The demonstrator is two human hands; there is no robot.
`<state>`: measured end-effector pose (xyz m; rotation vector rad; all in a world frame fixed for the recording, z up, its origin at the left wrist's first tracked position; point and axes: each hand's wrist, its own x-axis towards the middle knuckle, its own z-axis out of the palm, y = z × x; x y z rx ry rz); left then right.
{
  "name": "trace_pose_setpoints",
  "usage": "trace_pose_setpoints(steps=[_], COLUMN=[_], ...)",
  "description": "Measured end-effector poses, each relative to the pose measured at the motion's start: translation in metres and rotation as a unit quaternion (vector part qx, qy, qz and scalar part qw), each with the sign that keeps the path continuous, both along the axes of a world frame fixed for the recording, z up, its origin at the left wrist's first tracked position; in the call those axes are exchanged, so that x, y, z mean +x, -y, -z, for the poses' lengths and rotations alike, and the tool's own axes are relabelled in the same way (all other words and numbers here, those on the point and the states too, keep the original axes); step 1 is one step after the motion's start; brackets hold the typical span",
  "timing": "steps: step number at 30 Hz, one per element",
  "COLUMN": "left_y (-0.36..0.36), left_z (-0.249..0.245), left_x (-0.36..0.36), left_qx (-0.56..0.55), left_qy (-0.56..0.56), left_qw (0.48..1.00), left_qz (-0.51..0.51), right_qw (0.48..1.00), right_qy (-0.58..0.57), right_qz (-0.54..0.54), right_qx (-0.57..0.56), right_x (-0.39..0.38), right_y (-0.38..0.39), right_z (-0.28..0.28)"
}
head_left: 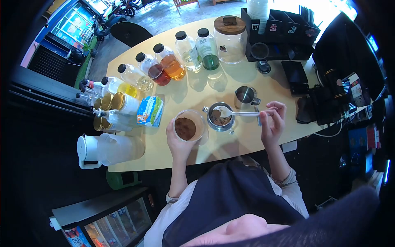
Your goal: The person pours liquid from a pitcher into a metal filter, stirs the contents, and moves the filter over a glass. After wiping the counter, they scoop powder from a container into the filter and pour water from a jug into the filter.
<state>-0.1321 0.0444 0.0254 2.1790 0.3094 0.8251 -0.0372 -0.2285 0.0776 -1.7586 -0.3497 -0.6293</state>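
Just left of a metal canister, the left hand grips a clear cup of brown powder, apparently steadying it, while the right hand pinches a white spoon dipping into that canister.

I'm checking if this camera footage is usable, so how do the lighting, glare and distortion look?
Head view: glare washes out the top right beyond the black organizer; soft shadows fall on the table; wide-lens distortion bends its edges; dark corners.

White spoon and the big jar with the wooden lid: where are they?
White spoon [247, 114]: head view, on its handle.
Big jar [233, 44]: head view, on its clear wall.
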Motion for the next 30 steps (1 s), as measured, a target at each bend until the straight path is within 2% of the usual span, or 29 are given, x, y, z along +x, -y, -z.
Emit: trace_pose_setpoints(steps=[1, 3, 4, 7, 12, 14, 18, 20, 21, 24, 25, 27, 28, 30], left_y=[-0.001, -0.003, -0.003, 0.002, -0.002, -0.004, -0.007, -0.012, -0.014, -0.019, -0.019, -0.018, -0.018, -0.023], left_z=[0.0, -0.001, -0.003, -0.014, -0.006, -0.003, -0.003, -0.001, 0.001, 0.005, 0.006, 0.001, -0.001, 0.003], left_x=[0.001, 0.003, 0.004, 0.004, 0.004, 0.004, -0.002, -0.009, -0.012, -0.019, -0.022, -0.03, -0.034, -0.045], left_qx=[-0.01, -0.008, -0.005, -0.023, -0.035, -0.026, -0.001, 0.014, 0.026, 0.024, 0.011, 0.001, -0.009, -0.015], left_qy=[0.003, -0.001, -0.005, -0.031, -0.02, -0.007, -0.004, -0.008, -0.004, 0.007, 0.009, 0.011, 0.01, 0.011], left_qw=[1.0, 1.0, 1.0, 0.999, 0.999, 1.0, 1.0, 1.0, 0.999, 0.999, 0.998, 0.999, 0.999, 0.998], left_qz=[0.001, 0.001, 0.0, -0.009, 0.0, 0.002, 0.016, 0.016, 0.026, 0.047, 0.06, 0.054, 0.053, 0.053], right_qw=[1.0, 0.986, 0.981, 0.97, 0.956, 0.964, 0.974, 0.983, 0.983, 0.983, 0.982, 0.964, 0.962, 0.939], right_qy=[-0.001, 0.133, 0.155, 0.196, 0.235, 0.238, 0.196, 0.164, 0.165, 0.173, 0.177, 0.194, 0.197, 0.211], right_qz=[0.001, 0.01, 0.011, 0.012, 0.011, 0.03, 0.033, 0.066, 0.064, -0.044, -0.049, -0.126, -0.133, -0.179], right_qx=[0.0, -0.104, -0.112, -0.145, -0.172, -0.114, -0.11, 0.044, 0.044, 0.042, 0.042, -0.133, -0.132, -0.206], right_x=[-0.001, -0.003, -0.004, -0.009, -0.014, -0.014, -0.019, -0.024, -0.027, -0.039, -0.041, -0.048, -0.051, -0.059], right_y=[0.001, 0.004, 0.003, 0.005, 0.003, 0.001, -0.006, -0.013, -0.016, -0.031, -0.038, -0.054, -0.065, -0.091], right_z=[0.0, -0.002, -0.002, -0.004, 0.004, 0.015, 0.01, 0.002, -0.005, -0.022, -0.025, -0.032, -0.032, -0.031])
